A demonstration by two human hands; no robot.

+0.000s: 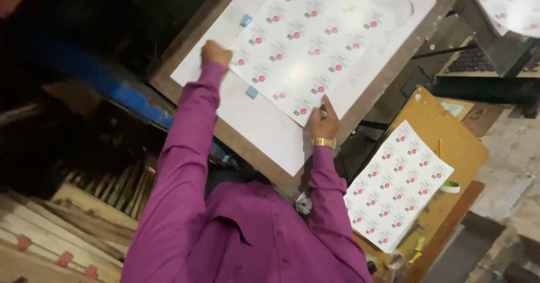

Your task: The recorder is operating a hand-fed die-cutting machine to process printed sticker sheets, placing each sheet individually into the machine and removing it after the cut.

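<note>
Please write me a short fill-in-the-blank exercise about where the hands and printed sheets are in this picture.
1. The left hand rests at the printed sheet's ____ edge.
2. The right hand, by the sheet's near corner, wears a ____ wristband.
3. A second printed sheet lies on a ____ board to the right.
4. Both sleeves are ____.

Missing words: left; gold; brown; purple

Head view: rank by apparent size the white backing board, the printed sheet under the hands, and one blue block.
1. White backing board, largest.
2. Printed sheet lying on it, its corner under the right hand.
3. Blue block, far smallest.
</note>
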